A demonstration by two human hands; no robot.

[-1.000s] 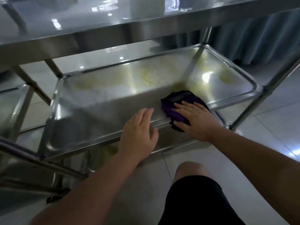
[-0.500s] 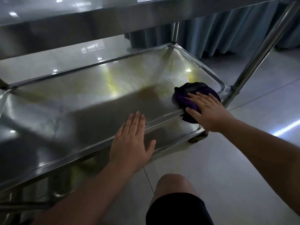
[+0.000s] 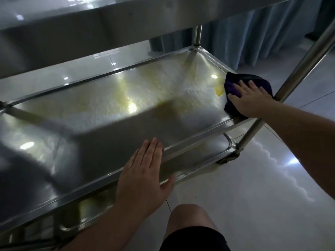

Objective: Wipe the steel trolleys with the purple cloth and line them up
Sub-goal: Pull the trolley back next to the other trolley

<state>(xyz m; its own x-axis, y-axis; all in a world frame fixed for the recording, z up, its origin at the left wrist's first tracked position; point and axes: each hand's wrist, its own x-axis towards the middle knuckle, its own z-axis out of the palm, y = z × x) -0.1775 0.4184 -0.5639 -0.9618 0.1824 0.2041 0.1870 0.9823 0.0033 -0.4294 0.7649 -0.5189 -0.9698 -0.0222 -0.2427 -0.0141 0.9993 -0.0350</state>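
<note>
The steel trolley fills most of the view, its middle shelf a shallow tray with a raised rim and yellowish streaks across the metal. No brand, label or writing can be read on it or anywhere else.

The right hand is at about two o'clock, at the far right end of that shelf. Its fingers are spread and nearly straight, pressing flat on the purple cloth, which is bunched under the palm and lies over the shelf's right rim, just beside the upright post at that corner.

The left hand is at about six o'clock, fingers straight and close together with the thumb out to the side, resting palm-down on the near rim of the same shelf. It holds nothing.

The top shelf crosses the picture from nine to one o'clock. A lower shelf shows under the near rim toward four o'clock, with a caster at its corner.

A bare knee and dark shorts sit at six o'clock over the glossy tiled floor. Grey-blue curtains hang at one o'clock.
</note>
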